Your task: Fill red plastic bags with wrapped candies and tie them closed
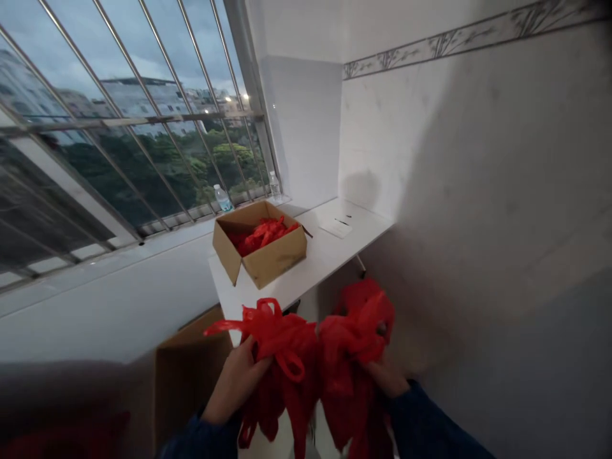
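Both my hands hold a big bunch of crumpled red plastic bags (310,363) low in the middle of the view. My left hand (236,382) is closed round the left part of the bunch, under a tangle of bag handles. My right hand (385,373) grips the right part, its fingers partly buried in the plastic. Beyond the bunch, an open cardboard box (268,258) stands on a white table (325,255) and holds more red bags (262,234).
A second cardboard box (186,376) stands on the floor at lower left. Two water bottles (222,198) sit on the sill of a barred window (119,127). A sheet of paper (335,227) lies at the table's far end. A tiled wall (478,178) runs along the right.
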A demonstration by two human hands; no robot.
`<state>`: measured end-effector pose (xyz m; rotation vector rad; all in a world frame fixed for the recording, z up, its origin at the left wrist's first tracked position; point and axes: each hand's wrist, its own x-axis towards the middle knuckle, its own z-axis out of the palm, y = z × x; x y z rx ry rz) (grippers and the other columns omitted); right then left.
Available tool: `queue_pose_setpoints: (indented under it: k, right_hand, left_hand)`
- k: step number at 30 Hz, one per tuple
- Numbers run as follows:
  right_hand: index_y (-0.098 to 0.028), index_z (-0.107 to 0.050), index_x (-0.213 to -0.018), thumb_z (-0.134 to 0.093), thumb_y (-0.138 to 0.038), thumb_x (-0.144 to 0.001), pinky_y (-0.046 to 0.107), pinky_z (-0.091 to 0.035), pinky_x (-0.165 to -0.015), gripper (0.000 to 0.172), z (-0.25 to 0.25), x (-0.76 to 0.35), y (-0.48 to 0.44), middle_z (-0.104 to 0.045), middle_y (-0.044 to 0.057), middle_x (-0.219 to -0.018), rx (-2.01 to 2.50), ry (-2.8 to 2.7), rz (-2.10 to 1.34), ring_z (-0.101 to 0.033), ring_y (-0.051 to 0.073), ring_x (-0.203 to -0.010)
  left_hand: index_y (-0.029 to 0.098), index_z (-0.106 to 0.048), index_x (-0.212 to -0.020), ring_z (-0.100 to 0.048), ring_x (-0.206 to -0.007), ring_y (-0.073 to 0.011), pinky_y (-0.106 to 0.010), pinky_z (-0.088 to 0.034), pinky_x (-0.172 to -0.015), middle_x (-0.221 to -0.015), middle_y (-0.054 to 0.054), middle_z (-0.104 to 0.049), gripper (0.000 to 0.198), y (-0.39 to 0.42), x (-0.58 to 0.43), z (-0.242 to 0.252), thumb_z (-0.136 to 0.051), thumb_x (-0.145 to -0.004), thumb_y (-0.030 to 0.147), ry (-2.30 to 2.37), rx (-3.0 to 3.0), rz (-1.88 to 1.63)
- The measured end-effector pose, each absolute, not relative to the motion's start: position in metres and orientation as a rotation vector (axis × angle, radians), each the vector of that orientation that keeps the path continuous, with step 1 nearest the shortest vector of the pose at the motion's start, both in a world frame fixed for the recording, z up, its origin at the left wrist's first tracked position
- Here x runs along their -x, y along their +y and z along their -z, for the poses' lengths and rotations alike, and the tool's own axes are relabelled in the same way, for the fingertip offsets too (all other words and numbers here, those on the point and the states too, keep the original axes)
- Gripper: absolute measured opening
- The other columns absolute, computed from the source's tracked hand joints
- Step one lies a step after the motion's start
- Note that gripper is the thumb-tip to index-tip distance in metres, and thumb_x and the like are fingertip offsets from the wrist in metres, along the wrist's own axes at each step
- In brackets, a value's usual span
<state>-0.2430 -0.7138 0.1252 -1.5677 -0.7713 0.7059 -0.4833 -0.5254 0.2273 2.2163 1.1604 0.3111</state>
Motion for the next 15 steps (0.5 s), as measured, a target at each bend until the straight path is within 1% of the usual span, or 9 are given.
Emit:
queue_pose_setpoints:
  k: [2,6,9,11,13,15]
  right_hand:
    - [-0.02,-0.073,-0.093,-0.069,-0.055,-0.071,0.051,-0.051,-0.095,0.042,-0.124,0.214,-0.672,-0.076,0.013,-0.098,1.606,-0.718,-0.637,-0.069,0.034,-0.096]
    - [-0.018,-0.072,-0.096,-0.067,-0.052,-0.069,0.051,-0.052,-0.094,0.043,-0.122,0.152,-0.604,-0.075,0.013,-0.103,1.665,-0.607,-0.483,-0.068,0.035,-0.1]
    - [-0.017,-0.069,-0.1,-0.065,-0.047,-0.069,0.049,-0.051,-0.094,0.044,-0.126,0.103,-0.564,-0.074,0.014,-0.106,1.727,-0.528,-0.366,-0.066,0.035,-0.103]
    - [-0.016,-0.069,-0.1,-0.064,-0.046,-0.068,0.047,-0.051,-0.092,0.045,-0.127,0.068,-0.536,-0.074,0.014,-0.104,1.76,-0.511,-0.324,-0.066,0.035,-0.101]
    - [-0.015,-0.068,-0.102,-0.063,-0.045,-0.067,0.045,-0.052,-0.089,0.046,-0.125,0.028,-0.503,-0.074,0.013,-0.102,1.787,-0.522,-0.31,-0.066,0.034,-0.098]
    - [-0.015,-0.067,-0.105,-0.062,-0.043,-0.067,0.043,-0.052,-0.088,0.048,-0.12,-0.016,-0.463,-0.074,0.012,-0.102,1.822,-0.547,-0.297,-0.066,0.033,-0.097]
  left_hand:
    - [0.02,-0.059,-0.078,-0.065,-0.075,-0.0235,-0.028,-0.046,-0.066,-0.079,-0.003,-0.07,0.005,-0.471,0.453,-0.234,-0.055,-0.076,0.024,1.073,-2.243,-0.34]
    - [0.019,-0.059,-0.082,-0.065,-0.081,-0.0242,-0.03,-0.048,-0.073,-0.085,-0.004,-0.07,0.008,-0.37,0.374,-0.249,-0.058,-0.075,0.022,0.846,-2.255,-0.33]
    - [0.017,-0.063,-0.093,-0.065,-0.092,-0.0248,-0.032,-0.051,-0.083,-0.099,-0.005,-0.072,0.02,-0.309,0.3,-0.258,-0.059,-0.073,0.019,0.612,-2.198,-0.279]
    - [0.015,-0.066,-0.1,-0.065,-0.098,-0.0255,-0.033,-0.052,-0.088,-0.104,-0.005,-0.073,0.029,-0.273,0.247,-0.262,-0.061,-0.072,0.016,0.486,-2.143,-0.217]
    - [0.013,-0.067,-0.103,-0.066,-0.098,-0.0255,-0.032,-0.054,-0.087,-0.103,-0.006,-0.073,0.033,-0.237,0.193,-0.263,-0.063,-0.071,0.012,0.423,-2.085,-0.153]
    - [0.012,-0.068,-0.104,-0.067,-0.096,-0.0243,-0.031,-0.055,-0.084,-0.102,-0.007,-0.074,0.032,-0.197,0.141,-0.257,-0.064,-0.073,0.01,0.418,-2.031,-0.11]
